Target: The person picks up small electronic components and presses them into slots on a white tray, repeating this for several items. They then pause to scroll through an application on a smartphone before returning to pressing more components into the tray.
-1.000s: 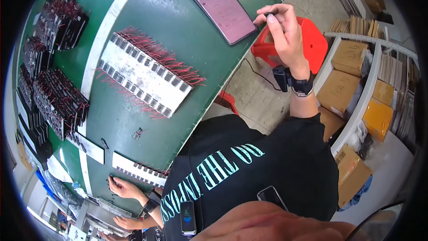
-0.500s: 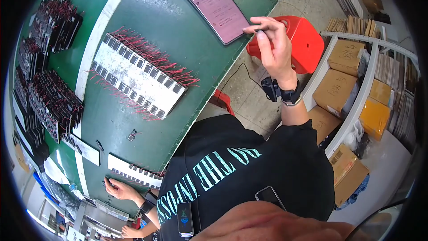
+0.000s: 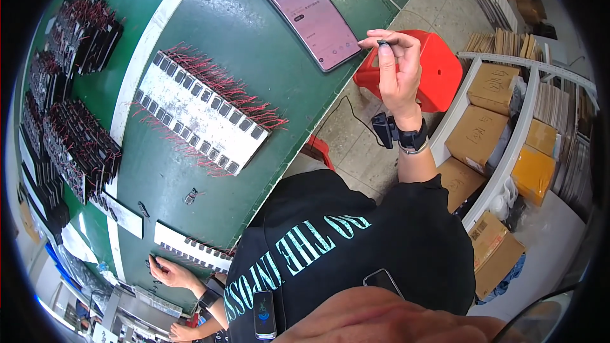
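My right hand (image 3: 399, 73) is raised at the table's right edge, below a large phone (image 3: 313, 19) lying face up with a pink screen. Its thumb and fingers pinch a small black part (image 3: 383, 42). My left hand (image 3: 171, 274) is low at the left, over the table, its fingers closed around a small dark piece whose kind I cannot make out. Just above it lies a white strip (image 3: 184, 241) lined with small parts. A larger white board (image 3: 197, 111) carries two rows of small black rectangular parts with red wires. One loose wired part (image 3: 190, 197) lies alone on the green table (image 3: 267, 108).
Stacks of black parts with red wires (image 3: 79, 143) stand at the far left. A red stool (image 3: 438, 67) is beyond the table edge. Shelves with cardboard boxes (image 3: 480, 130) line the right. Another person's hand (image 3: 184, 332) shows at the bottom left.
The phone screen shows different content. My right hand has turned a little and now shows the small black part above its thumb. My left hand stays in nearly the same place.
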`<state>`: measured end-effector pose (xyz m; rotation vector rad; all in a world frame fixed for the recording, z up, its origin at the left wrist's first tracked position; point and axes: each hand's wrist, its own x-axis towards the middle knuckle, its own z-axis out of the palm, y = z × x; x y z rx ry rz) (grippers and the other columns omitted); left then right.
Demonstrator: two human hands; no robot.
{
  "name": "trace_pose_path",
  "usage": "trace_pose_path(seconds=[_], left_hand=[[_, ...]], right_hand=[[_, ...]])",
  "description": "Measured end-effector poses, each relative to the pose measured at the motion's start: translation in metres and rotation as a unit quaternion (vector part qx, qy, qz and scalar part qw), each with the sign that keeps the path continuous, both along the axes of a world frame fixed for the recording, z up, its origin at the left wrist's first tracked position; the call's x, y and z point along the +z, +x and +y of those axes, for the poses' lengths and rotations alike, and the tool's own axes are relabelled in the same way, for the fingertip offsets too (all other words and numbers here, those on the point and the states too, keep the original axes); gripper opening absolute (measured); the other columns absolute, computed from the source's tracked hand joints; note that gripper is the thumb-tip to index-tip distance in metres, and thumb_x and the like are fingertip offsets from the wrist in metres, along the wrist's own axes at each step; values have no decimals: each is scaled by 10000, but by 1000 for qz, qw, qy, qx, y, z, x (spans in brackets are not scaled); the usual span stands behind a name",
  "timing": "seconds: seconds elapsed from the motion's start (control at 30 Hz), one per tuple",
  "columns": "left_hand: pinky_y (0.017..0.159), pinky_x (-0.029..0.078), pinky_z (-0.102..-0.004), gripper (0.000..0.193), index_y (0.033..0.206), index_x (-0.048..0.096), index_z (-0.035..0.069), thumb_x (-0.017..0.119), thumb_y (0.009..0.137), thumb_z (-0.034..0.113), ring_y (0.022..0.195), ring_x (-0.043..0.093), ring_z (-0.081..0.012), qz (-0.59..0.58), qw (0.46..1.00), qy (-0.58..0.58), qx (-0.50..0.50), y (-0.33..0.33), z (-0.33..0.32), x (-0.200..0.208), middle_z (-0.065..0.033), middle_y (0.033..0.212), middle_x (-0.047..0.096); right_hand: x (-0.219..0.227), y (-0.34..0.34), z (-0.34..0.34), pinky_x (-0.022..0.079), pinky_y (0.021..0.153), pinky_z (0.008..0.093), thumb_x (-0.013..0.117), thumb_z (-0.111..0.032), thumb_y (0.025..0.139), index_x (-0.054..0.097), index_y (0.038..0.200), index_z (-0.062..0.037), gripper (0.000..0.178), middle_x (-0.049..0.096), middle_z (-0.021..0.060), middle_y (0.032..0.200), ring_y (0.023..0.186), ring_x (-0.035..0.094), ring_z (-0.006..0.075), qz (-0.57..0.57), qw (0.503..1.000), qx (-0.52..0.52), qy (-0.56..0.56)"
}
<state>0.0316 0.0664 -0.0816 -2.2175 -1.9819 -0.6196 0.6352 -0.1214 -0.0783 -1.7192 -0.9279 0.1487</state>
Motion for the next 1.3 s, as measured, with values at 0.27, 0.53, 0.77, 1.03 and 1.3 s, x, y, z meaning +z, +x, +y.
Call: trace_pose_path(seconds=[0.27, 0.53, 0.77, 1.03, 1.3], left_hand=[[819, 495, -378, 267, 1218, 657, -2, 585, 998, 133, 962, 621, -289, -5, 1000, 19, -24, -2, 0, -2, -167, 1116, 657], [817, 508, -374, 308, 1226, 662, 17, 600, 1003, 219, 918, 631, -274, 5, 1000, 14, -5, -4, -1, -2, -152, 1086, 665], [796, 505, -382, 304, 1209, 673, 21, 604, 1001, 231, 884, 625, -280, 22, 1000, 16, -2, -3, 1, -2, -145, 1033, 665], [813, 489, -392, 280, 1202, 672, 22, 606, 991, 193, 912, 612, -291, 25, 999, 28, -7, 3, -1, 0, -150, 1035, 657], [817, 482, -396, 262, 1198, 669, 21, 600, 989, 163, 922, 604, -293, 22, 999, 28, -12, 4, -2, 2, -148, 1023, 649]], right_hand=[[3, -2, 7, 510, 920, 342, 433, -45, 1025, 420, 1131, 10, 120, 646, 224, 1102, 1001, 683, 247, 2, 1000, -2, -2], [10, -1, 6, 516, 891, 328, 441, -39, 1025, 426, 1133, 19, 123, 646, 186, 1111, 968, 696, 235, -26, 999, -18, -18], [-1, -7, -3, 516, 892, 328, 445, -21, 1018, 425, 1141, 20, 131, 633, 169, 1128, 968, 698, 231, -33, 999, -27, -12], [-7, -16, -4, 510, 922, 352, 432, 13, 1005, 421, 1144, 17, 140, 590, 192, 1201, 1004, 689, 244, -6, 1000, -9, 5], [-7, -15, -2, 511, 925, 359, 434, 14, 1003, 419, 1141, 15, 138, 576, 205, 1217, 1009, 689, 255, 1, 1000, -3, -5]])
